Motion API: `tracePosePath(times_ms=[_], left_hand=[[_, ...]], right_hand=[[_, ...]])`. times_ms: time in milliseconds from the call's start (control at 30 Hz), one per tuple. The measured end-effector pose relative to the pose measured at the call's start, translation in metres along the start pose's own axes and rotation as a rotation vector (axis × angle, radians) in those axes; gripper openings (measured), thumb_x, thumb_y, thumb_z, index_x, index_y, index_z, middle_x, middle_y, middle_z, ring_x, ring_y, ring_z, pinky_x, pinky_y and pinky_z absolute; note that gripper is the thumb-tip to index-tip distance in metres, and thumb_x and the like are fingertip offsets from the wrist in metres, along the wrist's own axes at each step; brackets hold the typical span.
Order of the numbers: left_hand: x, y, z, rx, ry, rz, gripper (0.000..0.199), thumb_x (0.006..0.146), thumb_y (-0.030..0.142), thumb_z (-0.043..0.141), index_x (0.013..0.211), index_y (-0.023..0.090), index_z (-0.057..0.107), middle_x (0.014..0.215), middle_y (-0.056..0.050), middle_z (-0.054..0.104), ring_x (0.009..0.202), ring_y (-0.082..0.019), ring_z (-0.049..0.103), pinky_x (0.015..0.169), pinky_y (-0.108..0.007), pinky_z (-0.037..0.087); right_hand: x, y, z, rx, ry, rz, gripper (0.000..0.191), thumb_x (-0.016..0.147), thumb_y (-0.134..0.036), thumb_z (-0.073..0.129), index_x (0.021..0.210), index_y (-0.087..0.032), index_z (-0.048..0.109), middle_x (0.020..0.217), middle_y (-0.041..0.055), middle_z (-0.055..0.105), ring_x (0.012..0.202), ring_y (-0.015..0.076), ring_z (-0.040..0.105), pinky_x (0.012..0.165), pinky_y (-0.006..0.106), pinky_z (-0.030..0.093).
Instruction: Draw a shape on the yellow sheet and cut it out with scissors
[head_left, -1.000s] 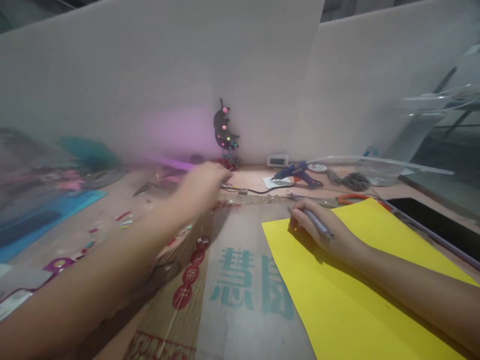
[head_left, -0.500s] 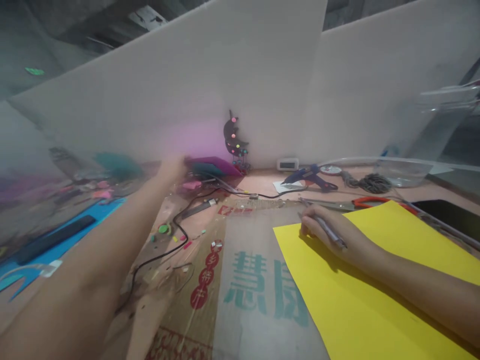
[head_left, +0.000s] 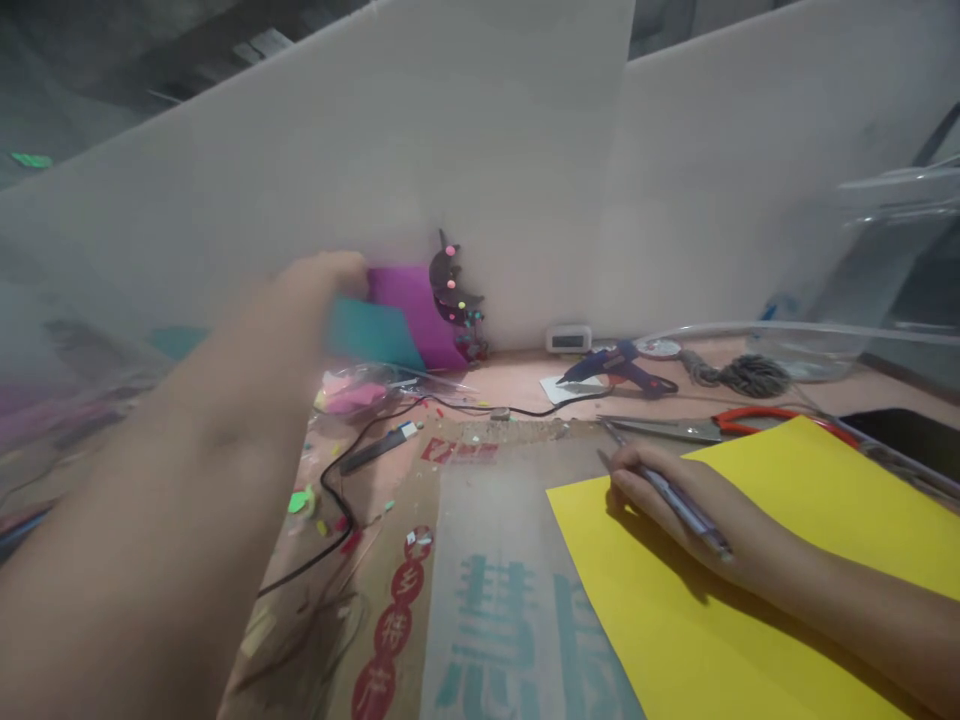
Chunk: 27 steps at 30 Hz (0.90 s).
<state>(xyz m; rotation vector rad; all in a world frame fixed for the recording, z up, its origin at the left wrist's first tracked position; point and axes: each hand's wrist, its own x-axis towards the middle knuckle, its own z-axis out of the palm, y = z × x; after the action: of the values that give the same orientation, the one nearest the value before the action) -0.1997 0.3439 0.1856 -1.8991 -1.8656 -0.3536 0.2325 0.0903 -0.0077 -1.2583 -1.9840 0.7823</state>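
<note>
At the back left, my left hand (head_left: 341, 275) is blurred, closed at the upper edge of a purple sheet (head_left: 409, 295). A teal sheet (head_left: 375, 332) stands in front of the purple one, just below the hand; the fingertips are partly hidden. My right hand (head_left: 649, 480) is closed around a slim pen (head_left: 686, 515) and rests on a large yellow sheet of paper (head_left: 750, 610). The pen's tip points away from me, past the far edge of the yellow sheet.
Orange-handled scissors (head_left: 739, 420) lie beyond the yellow sheet. Behind them are a blue glue gun (head_left: 619, 368), grey yarn (head_left: 750, 375) and a small white display device (head_left: 568, 338). A black cord (head_left: 334, 480) winds past a cutter (head_left: 379, 445). A dark crescent ornament (head_left: 448, 285) stands by the white partition (head_left: 525, 180).
My left hand has risen, and the purple and teal sheets have tipped from lying low to standing more upright. My right hand still holds the pen on the yellow paper. The view has shifted slightly.
</note>
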Motion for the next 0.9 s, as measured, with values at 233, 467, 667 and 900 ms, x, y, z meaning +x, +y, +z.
tracePosePath(times_ms=[233, 467, 667, 900], left_hand=[[-0.028, 0.029, 0.024, -0.121, 0.304, -0.201, 0.068, 0.096, 0.049, 0.054, 0.145, 0.005, 0.038, 0.155, -0.014, 0.04, 0.148, -0.037, 0.024, 0.117, -0.062, 0.019], [-0.041, 0.046, 0.057, -0.431, 0.218, -0.165, 0.064, 0.106, 0.049, 0.021, 0.153, 0.006, 0.026, 0.162, -0.017, 0.03, 0.151, -0.022, 0.025, 0.122, -0.042, 0.024], [-0.05, 0.053, 0.063, -0.388, 0.314, -0.094, 0.102, 0.081, 0.061, 0.066, 0.159, 0.017, 0.017, 0.167, -0.017, 0.007, 0.154, -0.037, 0.007, 0.121, -0.053, 0.02], [-0.067, 0.123, 0.065, -0.388, 0.352, -0.204, 0.118, 0.076, 0.064, 0.07, 0.16, 0.018, 0.001, 0.167, -0.019, -0.008, 0.153, -0.042, -0.001, 0.115, -0.067, 0.025]], right_hand=[[0.0, -0.001, 0.003, 0.01, -0.003, 0.056, 0.041, 0.093, -0.062, 0.044, 0.082, -0.024, 0.055, 0.075, 0.0054, 0.068, 0.063, 0.0191, 0.064, 0.054, 0.029, 0.047], [0.001, 0.004, 0.005, -0.018, 0.01, 0.011, 0.043, 0.094, -0.062, 0.045, 0.08, -0.024, 0.057, 0.074, 0.0046, 0.067, 0.065, 0.0185, 0.064, 0.058, 0.029, 0.049], [0.001, 0.008, 0.009, 0.005, 0.008, -0.008, 0.044, 0.094, -0.062, 0.042, 0.079, -0.023, 0.056, 0.07, 0.0042, 0.065, 0.062, 0.0182, 0.062, 0.056, 0.029, 0.048], [0.001, 0.001, 0.007, -0.002, -0.003, -0.01, 0.045, 0.092, -0.062, 0.044, 0.076, -0.023, 0.056, 0.069, 0.0051, 0.065, 0.061, 0.0192, 0.062, 0.056, 0.03, 0.048]])
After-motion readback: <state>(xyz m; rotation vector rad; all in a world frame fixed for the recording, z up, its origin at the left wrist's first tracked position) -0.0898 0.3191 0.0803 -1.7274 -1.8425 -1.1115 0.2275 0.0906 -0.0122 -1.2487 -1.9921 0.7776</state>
